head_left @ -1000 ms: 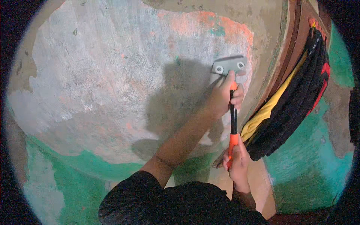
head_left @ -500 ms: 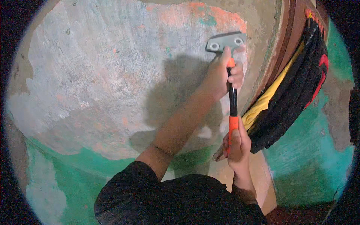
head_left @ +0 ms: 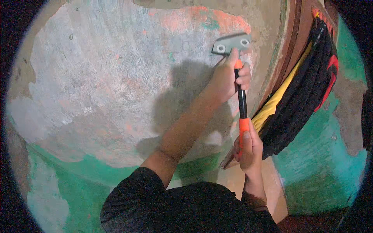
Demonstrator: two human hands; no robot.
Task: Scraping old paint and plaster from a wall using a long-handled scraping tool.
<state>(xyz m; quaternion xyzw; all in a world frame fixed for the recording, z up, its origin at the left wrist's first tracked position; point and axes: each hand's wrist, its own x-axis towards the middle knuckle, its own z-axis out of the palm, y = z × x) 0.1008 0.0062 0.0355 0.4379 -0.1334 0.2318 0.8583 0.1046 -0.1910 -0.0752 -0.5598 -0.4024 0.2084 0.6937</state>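
Note:
A long-handled scraper (head_left: 242, 105) with a black shaft, an orange grip and a wide grey head lies against the wall (head_left: 108, 70). My left hand (head_left: 233, 75) is wrapped round the shaft just below the head, its thumb stretched up onto the head. Lower down, my right hand (head_left: 250, 149) grips the orange end. The head's blade edge is at the upper right of the scraped patch, near leftover orange paint (head_left: 229, 19). Much of the patch is pale grey-white, and the shadow of my head and arm falls across it.
To the right, black, yellow and red clothes (head_left: 299, 93) hang from a brown wooden frame (head_left: 289, 50). Green paint (head_left: 89, 167) covers the lower wall, and more green wall (head_left: 318, 155) stands beyond the clothes. A light tiled floor (head_left: 272, 182) shows below my right hand.
The view has shifted slightly. The scraper's lower end has swung a little to the right with my right hand, tilting the handle; both hands keep their grip.

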